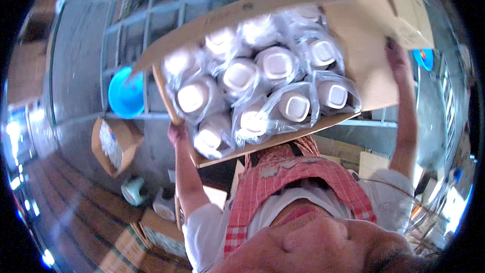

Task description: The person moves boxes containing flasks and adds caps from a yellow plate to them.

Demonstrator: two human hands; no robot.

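An open cardboard box (237, 153) sits in front of me. It holds several stacks of white, square-bottomed containers (239, 75), each wrapped in clear plastic bags. My left hand (177, 134) is closed on the box's left edge near the close corner. At the right, my right hand (397, 55) grips the outer edge of the wide right flap (368, 53). Its fingers are partly hidden and slightly blurred. The long far flap (217, 19) stands out beyond the containers.
To the left are a blue basin (126, 93) and a small open carton (102, 152) with whitish contents. Another cardboard box (411, 0) stands at the far right, with a second blue container (423, 58) below it. More cartons (129, 247) lie at the lower left.
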